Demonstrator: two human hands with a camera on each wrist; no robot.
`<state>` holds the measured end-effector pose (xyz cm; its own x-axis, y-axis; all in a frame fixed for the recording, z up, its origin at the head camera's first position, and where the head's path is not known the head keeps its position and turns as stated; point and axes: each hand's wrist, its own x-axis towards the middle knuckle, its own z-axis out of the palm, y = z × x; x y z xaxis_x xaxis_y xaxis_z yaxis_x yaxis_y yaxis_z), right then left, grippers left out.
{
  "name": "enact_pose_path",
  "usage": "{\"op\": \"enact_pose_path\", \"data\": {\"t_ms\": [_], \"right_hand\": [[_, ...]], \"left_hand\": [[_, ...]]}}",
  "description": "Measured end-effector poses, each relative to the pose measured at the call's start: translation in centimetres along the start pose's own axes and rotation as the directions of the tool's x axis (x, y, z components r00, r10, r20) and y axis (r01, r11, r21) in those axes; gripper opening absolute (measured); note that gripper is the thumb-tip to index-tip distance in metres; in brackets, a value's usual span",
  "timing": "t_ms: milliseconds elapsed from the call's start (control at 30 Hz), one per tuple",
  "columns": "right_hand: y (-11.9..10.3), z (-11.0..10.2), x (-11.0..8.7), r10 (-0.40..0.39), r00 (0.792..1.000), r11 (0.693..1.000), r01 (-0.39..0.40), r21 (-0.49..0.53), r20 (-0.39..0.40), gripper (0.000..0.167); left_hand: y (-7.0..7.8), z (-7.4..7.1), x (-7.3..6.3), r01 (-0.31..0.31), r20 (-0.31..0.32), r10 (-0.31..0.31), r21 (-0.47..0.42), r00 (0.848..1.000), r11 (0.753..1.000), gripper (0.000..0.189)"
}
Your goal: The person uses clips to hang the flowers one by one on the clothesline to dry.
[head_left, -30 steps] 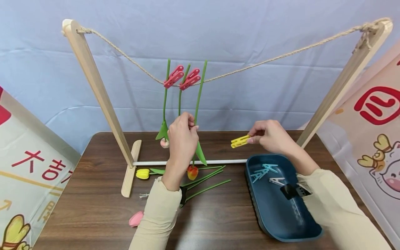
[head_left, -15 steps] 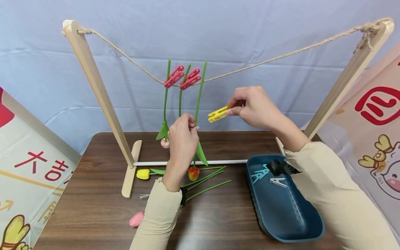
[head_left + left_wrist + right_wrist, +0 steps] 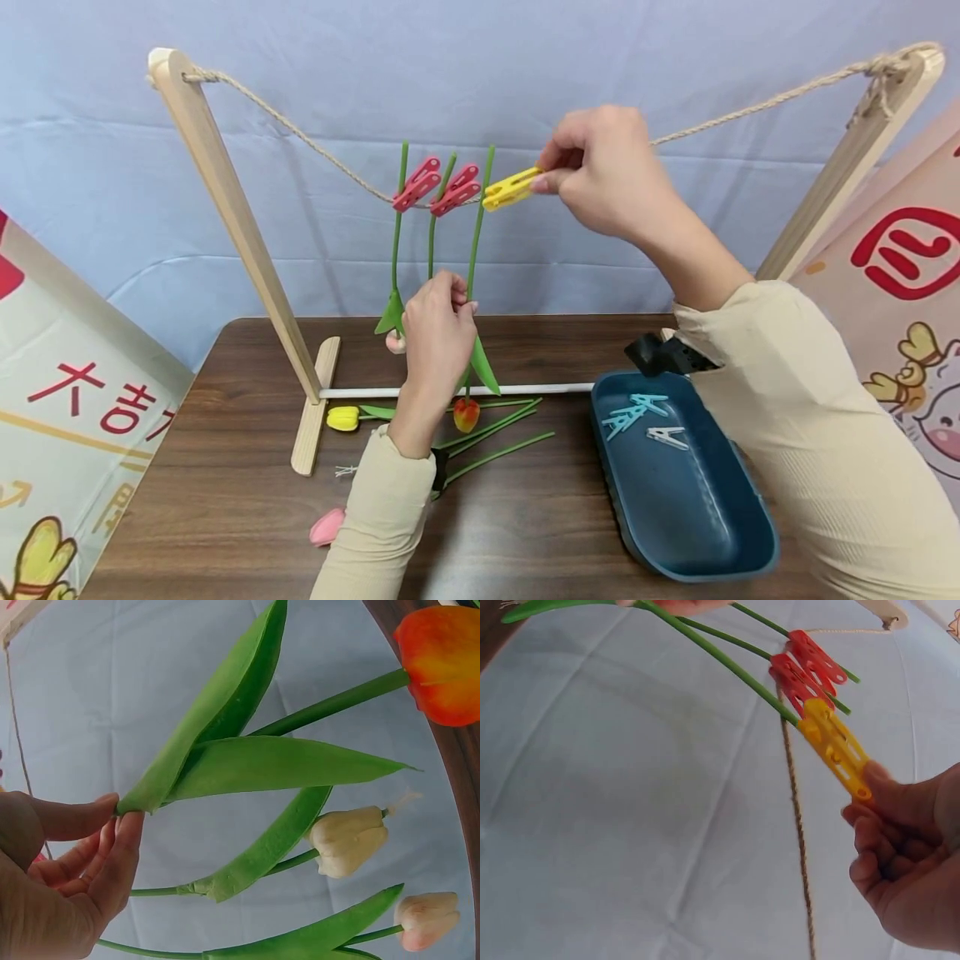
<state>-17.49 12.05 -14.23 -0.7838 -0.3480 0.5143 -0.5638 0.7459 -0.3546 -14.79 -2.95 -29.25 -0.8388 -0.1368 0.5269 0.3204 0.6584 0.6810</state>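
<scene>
Fingertips of the left hand [image 3: 441, 327] pinch the green stem [image 3: 476, 237] of a red-and-orange tulip [image 3: 466, 416], which hangs bloom down above the dark wooden table [image 3: 210, 483]. Thumb and fingers of the right hand [image 3: 609, 179] pinch the handle end of a yellow clothespin [image 3: 512, 190], its nose at the stem's upper part, beside the rope [image 3: 796, 817]. From the head, that stem's tip shows above the clothespin; in the right wrist view the yellow nose covers the stem's upper end, and I cannot tell whether it has gripped the stem. Two pink clothespins [image 3: 455, 192] hold two other stems on the rope, just left of the yellow one as seen from the head. Only the left wrist view shows both pale tulips [image 3: 349, 841] on those stems, and the pinch at the base of the red-and-orange tulip's two leaves [image 3: 289, 763]; from the head, the left hand hides one pale bloom. Head view alone shows the blue basket [image 3: 675, 508], with light-blue clothespins [image 3: 633, 413] and a white clothespin [image 3: 667, 437] inside, and a yellow tulip [image 3: 342, 418] and pink bloom [image 3: 327, 527] lying on the table.
</scene>
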Motion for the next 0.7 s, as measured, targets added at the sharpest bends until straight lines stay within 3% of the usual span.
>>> {"op": "enact_pose_path", "data": {"t_ms": [300, 700], "right_hand": [[-0.2, -0.1, 1.3, 0.004, 1.0, 0.995, -0.004, -0.104, -0.004, 0.01], [0.0, 0.9, 1.5, 0.051, 0.992, 0.996, -0.044, -0.072, 0.112, 0.009]], "left_hand": [[0.1, -0.2, -0.1, 0.011, 0.004, -0.011, 0.0, 1.0, 1.0, 0.009], [-0.4, 0.0, 0.0, -0.044, -0.021, 0.044, -0.011, 0.999, 0.999, 0.01]]}}
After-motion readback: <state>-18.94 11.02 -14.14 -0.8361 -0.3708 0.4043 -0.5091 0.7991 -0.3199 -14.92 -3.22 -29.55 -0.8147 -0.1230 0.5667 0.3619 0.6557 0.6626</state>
